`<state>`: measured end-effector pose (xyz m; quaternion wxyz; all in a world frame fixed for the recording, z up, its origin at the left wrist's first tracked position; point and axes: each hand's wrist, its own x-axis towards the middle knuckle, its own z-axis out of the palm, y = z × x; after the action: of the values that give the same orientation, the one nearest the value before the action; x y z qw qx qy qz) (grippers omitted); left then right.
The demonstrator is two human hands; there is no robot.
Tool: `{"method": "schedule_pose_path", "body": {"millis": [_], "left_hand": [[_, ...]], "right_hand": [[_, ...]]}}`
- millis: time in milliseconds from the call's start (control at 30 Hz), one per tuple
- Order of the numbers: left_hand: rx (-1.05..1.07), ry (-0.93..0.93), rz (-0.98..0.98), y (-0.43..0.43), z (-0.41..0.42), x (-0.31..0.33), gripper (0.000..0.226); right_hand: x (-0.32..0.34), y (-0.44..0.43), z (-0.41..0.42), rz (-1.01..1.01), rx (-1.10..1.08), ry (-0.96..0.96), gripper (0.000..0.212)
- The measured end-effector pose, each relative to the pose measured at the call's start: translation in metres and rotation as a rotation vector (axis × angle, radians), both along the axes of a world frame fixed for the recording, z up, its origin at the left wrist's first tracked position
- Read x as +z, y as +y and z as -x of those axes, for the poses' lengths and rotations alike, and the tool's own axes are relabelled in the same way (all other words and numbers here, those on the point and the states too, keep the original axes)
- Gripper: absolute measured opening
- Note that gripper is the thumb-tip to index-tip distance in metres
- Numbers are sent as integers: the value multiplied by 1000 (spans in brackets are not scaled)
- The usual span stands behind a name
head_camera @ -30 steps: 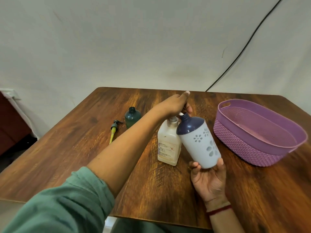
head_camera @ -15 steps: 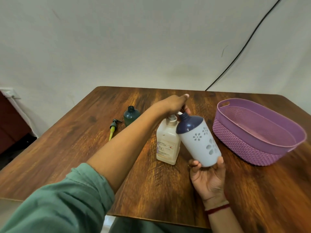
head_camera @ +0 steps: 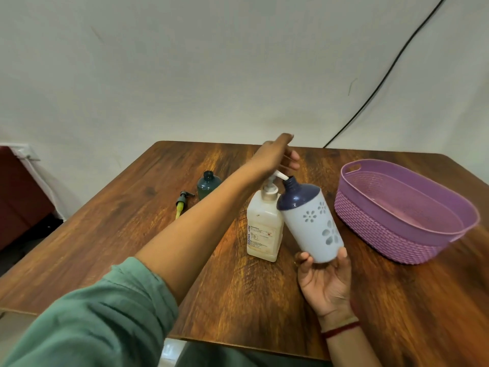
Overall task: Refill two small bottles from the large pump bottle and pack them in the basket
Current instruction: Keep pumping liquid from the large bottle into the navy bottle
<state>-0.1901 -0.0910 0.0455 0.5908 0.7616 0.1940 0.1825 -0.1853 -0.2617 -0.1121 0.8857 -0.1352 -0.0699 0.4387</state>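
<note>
Because the spout (head_camera: pixel 281 176) only just meets the narrow neck of the white bottle (head_camera: pixel 312 221), which the right hand (head_camera: pixel 324 279) grips tilted by its base, a hard press could send liquid down the navy shoulder onto the table (head_camera: pixel 132 234). The left hand (head_camera: pixel 275 160), fingers fairly straight and holding nothing, lies over the head of the pump bottle (head_camera: pixel 264 226) at table centre; an off-axis push might tip it. The green bottle (head_camera: pixel 208 184) waits uncapped at ten o'clock, the basket (head_camera: pixel 383 234) at three.

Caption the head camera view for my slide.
Left hand over the pump bottle, spout at the mouth of the white flowered bottle tilted in the right hand, purple basket alongside.
</note>
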Motion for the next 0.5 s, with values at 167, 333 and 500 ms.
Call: {"method": "schedule_pose_path", "body": {"millis": [167,333,500], "left_hand": [[-80,-105,76,2,5,-10,34],[-143,-5,27,1,6,-7,35],[-111,87,108,3,6,-13,30]], "right_hand": [[1,1,-1,8,3,-8,77],[0,2,-2,21,4,-15,77],[-2,3,-3,26,-16,-23,76]]}}
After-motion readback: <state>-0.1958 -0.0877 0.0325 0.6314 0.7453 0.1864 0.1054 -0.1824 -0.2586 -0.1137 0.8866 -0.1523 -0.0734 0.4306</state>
